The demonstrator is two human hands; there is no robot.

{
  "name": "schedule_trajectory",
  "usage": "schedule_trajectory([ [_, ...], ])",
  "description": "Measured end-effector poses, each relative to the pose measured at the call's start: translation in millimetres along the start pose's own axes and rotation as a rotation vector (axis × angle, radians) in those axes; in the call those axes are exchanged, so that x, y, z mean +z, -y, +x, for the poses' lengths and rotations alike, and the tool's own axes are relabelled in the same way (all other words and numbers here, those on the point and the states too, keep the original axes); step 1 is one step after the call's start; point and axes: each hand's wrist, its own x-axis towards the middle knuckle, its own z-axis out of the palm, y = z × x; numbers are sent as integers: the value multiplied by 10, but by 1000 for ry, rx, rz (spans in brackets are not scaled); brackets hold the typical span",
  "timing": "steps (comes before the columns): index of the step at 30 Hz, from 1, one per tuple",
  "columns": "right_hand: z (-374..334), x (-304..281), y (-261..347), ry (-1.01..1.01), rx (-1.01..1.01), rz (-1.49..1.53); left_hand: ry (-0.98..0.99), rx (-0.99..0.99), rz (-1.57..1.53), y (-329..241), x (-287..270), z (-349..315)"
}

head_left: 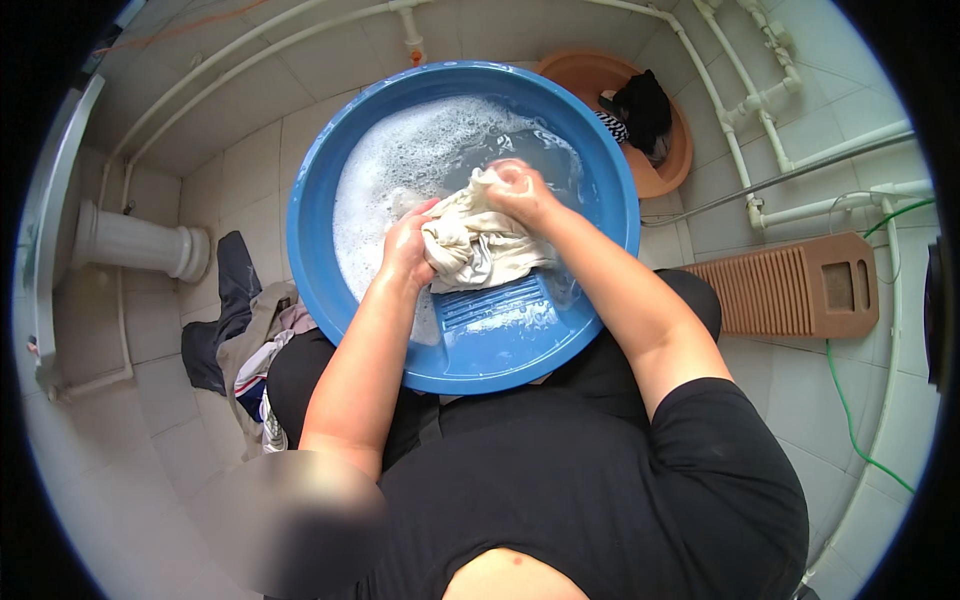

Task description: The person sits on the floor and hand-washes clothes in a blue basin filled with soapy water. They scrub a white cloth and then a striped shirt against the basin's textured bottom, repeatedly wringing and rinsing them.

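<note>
A wet, cream-coloured garment point(482, 245) lies bunched over the ribbed washboard point(500, 310) moulded into the near side of a big blue basin point(305, 215). My left hand point(408, 248) grips its left side, fingers wrapped into the cloth. At the upper right of the bundle, my right hand point(518, 190) is closed on a fold of the same garment. Sudsy water point(400, 150) with white foam fills the basin behind and to the left of the cloth. Its exact kind of garment cannot be made out.
An orange basin point(675, 175) with dark clothes point(642, 110) stands at the back right. A brown washboard point(780, 288) lies to the right, near a green hose point(850, 420). Piled clothes point(245, 340) rest on the tiles at left, below a white pedestal point(140, 240). White pipes point(735, 160) line the walls.
</note>
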Motion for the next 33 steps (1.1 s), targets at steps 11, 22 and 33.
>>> schedule_trajectory([
  [11, -588, 599, 985, -44, -609, -241, 207, -84, -230, 148, -263, 185],
  [22, -717, 764, 1071, -92, -629, -295, 370, -82, -246, 168, -551, 360],
  [33, -738, 734, 998, -136, -668, -257, 79, -37, -208, 180, -329, 220],
])
